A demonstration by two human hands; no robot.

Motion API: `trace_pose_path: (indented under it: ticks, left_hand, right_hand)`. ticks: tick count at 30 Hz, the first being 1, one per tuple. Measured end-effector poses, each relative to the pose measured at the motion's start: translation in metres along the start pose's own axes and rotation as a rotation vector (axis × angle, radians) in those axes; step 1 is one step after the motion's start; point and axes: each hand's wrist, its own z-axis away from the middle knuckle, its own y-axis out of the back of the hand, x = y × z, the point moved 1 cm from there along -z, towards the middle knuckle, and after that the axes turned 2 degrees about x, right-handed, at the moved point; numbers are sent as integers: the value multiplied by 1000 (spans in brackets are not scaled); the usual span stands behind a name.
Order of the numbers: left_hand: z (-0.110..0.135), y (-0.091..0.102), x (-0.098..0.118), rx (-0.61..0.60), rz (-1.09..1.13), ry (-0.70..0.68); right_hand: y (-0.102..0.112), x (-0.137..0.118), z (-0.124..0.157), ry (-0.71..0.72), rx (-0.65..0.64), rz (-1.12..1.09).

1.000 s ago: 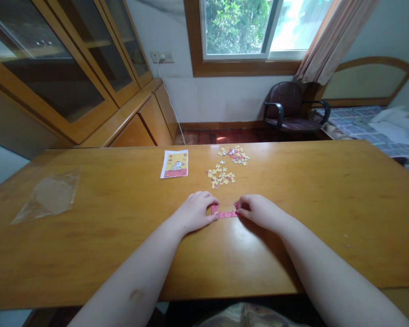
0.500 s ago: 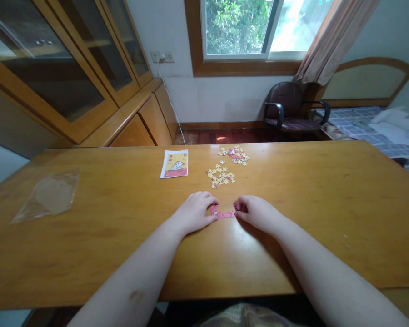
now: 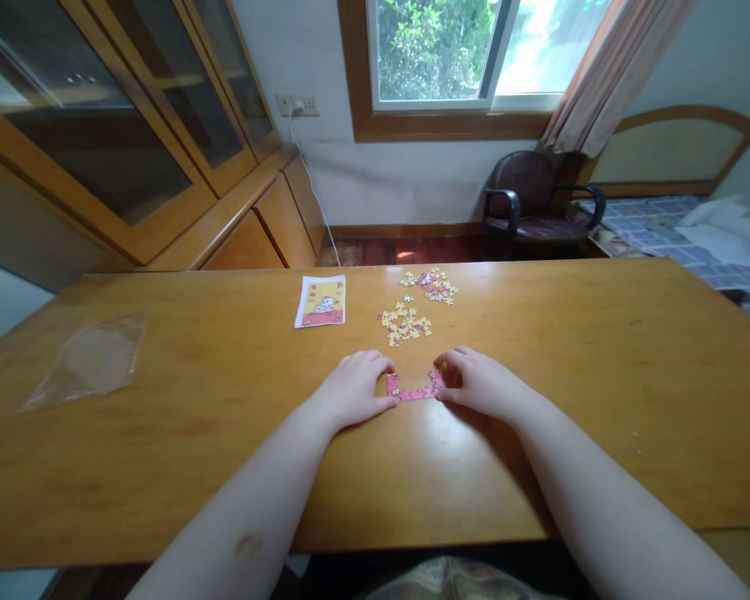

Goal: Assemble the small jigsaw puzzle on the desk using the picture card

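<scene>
A joined strip of pink jigsaw pieces [image 3: 416,394] lies flat on the table, its two ends turned up away from me in a shallow U. My left hand [image 3: 359,387] curls around the left end, thumb at the lower corner and fingers at the upper one. At the right end, my right hand [image 3: 475,382] has thumb and fingers closed on the corner pieces. Beyond the hands is a pile of yellow jigsaw pieces [image 3: 405,323]. Farther back lies a second pile of mixed yellow, pink and white pieces [image 3: 434,285].
A picture card [image 3: 322,302] with a white animal on yellow and pink lies left of the piles. A clear plastic bag [image 3: 93,354] is at the left of the wooden table [image 3: 225,358]. An office chair [image 3: 525,196] stands beyond the far edge, near a bed [image 3: 675,225].
My right hand has shifted slightly right and its fingers have spread along the strip's right end. More pink pieces show there now. The left hand is nearly still.
</scene>
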Motion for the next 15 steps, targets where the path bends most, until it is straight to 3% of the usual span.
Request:
trace_pose_path:
  ticks: [15]
  left_hand:
    - [-1,0,0,-10,17,13]
  right_hand:
    - [2,-7,2,32,-43,11]
